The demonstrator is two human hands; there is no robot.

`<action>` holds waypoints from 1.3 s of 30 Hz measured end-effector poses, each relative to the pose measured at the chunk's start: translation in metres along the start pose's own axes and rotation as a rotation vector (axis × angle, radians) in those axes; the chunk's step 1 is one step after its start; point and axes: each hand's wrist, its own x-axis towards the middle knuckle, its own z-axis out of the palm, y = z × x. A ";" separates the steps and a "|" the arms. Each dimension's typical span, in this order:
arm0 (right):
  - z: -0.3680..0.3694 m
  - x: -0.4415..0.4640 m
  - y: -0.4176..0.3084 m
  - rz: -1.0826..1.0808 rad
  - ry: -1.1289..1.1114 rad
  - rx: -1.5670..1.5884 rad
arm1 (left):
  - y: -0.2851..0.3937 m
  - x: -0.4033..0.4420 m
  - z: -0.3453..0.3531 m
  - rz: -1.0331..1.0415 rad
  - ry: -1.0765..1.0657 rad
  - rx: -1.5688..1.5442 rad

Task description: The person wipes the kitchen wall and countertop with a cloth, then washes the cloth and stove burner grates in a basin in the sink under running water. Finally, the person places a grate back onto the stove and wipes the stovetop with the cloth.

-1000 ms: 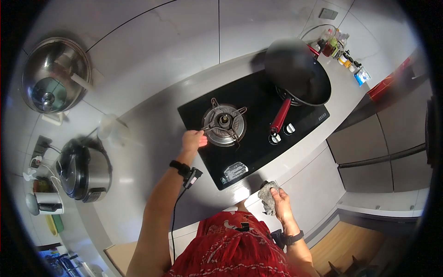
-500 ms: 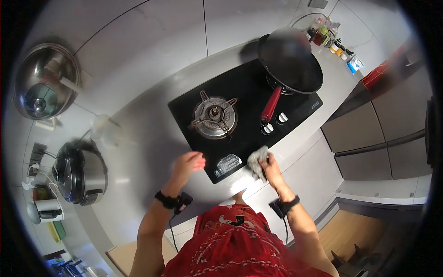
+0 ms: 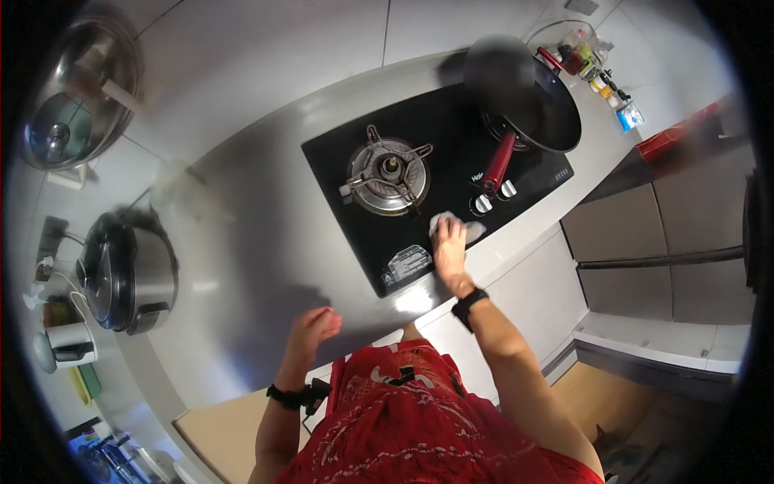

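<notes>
My right hand (image 3: 450,252) presses a grey cloth (image 3: 474,231) onto the black glass cooktop (image 3: 367,254), near its front edge and left of the two knobs (image 3: 494,197). The cloth shows on both sides of my fingers. My left hand (image 3: 315,329) hovers over the counter's front edge, holding nothing, its fingers slightly curled and apart. Ahead of my right hand is the bare left burner (image 3: 390,176) with its metal pot support. A dark wok (image 3: 556,113) with a red handle (image 3: 500,164) rests on the right burner.
A rice cooker (image 3: 129,274) stands on the counter (image 3: 250,266) at the left. A steel pan or lid (image 3: 81,93) hangs on the wall at the upper left. Small bottles and a blue packet (image 3: 630,117) stand beyond the wok at the right.
My right hand has moved forward with the cloth, from beside the counter's front onto the cooktop. My left hand has left the left burner's support and drawn back toward my body.
</notes>
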 end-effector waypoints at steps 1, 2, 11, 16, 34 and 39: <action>-0.001 -0.017 -0.016 0.006 -0.009 0.057 | -0.001 -0.002 -0.003 -0.009 0.007 -0.009; 0.002 -0.035 -0.033 0.006 -0.021 0.102 | -0.003 -0.002 -0.005 -0.003 0.004 -0.035; 0.013 -0.083 -0.164 0.132 -0.687 1.064 | -0.014 0.008 -0.010 0.148 0.030 -0.076; -0.021 -0.088 -0.156 0.587 -0.619 1.516 | -0.013 0.004 -0.029 0.188 0.148 -0.069; -0.007 -0.090 -0.113 -0.051 -0.108 0.148 | -0.014 -0.016 -0.027 0.097 0.050 -0.027; 0.002 -0.101 -0.131 -0.032 -0.546 0.442 | -0.005 -0.014 -0.012 0.146 -0.022 -0.017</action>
